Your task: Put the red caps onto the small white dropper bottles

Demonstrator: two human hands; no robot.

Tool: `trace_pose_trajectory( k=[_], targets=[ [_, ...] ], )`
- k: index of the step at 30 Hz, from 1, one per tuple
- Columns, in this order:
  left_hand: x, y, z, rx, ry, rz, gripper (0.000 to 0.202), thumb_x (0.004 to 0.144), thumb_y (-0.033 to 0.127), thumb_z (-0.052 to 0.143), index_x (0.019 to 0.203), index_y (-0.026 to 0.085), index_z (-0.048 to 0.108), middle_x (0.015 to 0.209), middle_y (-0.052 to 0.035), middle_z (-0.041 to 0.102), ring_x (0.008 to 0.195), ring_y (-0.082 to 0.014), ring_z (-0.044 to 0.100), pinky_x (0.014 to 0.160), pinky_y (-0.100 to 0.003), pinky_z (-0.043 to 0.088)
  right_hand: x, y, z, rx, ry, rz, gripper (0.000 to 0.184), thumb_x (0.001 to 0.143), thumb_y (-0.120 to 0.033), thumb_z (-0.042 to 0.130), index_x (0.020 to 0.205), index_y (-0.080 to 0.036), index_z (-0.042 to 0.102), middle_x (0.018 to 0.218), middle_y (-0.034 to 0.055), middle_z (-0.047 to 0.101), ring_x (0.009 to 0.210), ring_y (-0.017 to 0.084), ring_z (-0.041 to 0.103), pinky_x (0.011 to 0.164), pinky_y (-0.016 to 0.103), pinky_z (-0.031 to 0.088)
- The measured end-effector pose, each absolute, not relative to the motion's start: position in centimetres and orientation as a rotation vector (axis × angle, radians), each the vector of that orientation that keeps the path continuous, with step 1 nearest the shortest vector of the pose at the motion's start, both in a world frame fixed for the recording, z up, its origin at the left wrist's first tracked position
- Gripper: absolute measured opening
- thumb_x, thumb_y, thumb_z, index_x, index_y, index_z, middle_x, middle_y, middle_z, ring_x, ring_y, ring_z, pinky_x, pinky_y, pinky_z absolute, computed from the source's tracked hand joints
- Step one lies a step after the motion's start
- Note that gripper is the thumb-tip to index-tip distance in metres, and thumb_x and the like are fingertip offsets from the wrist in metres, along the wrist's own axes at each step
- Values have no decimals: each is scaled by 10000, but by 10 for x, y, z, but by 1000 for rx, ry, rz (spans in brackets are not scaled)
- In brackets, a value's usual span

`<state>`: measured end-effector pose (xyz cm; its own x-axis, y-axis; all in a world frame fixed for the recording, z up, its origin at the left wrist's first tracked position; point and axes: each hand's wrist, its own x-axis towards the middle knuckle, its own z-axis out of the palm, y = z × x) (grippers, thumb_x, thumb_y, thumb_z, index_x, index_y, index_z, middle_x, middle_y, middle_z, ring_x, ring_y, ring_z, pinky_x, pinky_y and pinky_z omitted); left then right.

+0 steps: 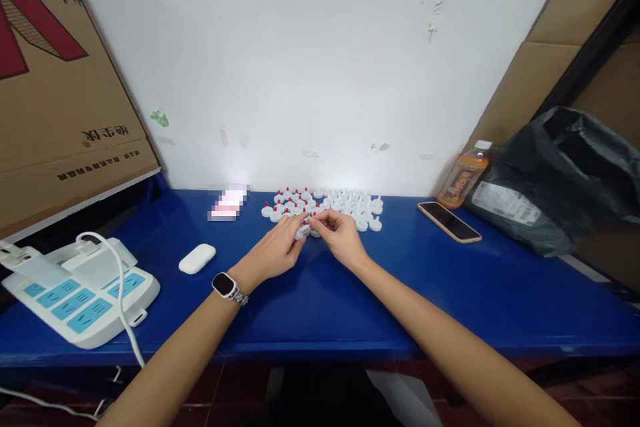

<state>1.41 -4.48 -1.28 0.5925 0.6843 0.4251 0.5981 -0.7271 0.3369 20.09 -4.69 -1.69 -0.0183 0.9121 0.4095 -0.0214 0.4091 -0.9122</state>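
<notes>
Several small white round caps, some topped with red tips (pixel 320 205), lie bunched on the blue table (pixel 310 307) by the white wall. My left hand (pixel 274 250), with a watch on its wrist, pinches one small white cap (pixel 303 229) at the near edge of the bunch. My right hand (pixel 340 233) meets it from the right, its fingertips pinched together on the same piece or a tiny part beside it. Both hands hover just over the table.
A white earbud case (pixel 197 258) and a white power strip with cable (pixel 83 290) lie at the left. A phone (pixel 449 221), an orange drink bottle (pixel 464 175) and a black plastic bag (pixel 560 180) sit at the right. Cardboard (pixel 55 80) leans at both sides.
</notes>
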Motion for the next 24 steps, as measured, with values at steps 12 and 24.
trace_pose_trajectory(
  k=[12, 24],
  targets=[
    [18, -47, -12, 2632, 1092, 833, 588, 1028, 397, 400, 1565, 195, 270, 1425, -173, 544, 1329, -292, 525, 1106, -523, 453, 194, -52, -20, -862, -1394, 848, 297, 805, -492, 743, 829, -196, 728, 800, 35, 718, 704, 167, 626, 684, 305, 515],
    [21, -45, -16, 2466, 1012, 934, 711, 1031, 432, 379, 1620, 216, 45, 1645, -191, 247, 1522, -312, 283, 1215, -548, 315, 184, -60, -20, -862, -1436, 689, 280, 916, -479, 608, 947, -230, 732, 970, 58, 706, 875, 193, 642, 731, 303, 512]
  ],
)
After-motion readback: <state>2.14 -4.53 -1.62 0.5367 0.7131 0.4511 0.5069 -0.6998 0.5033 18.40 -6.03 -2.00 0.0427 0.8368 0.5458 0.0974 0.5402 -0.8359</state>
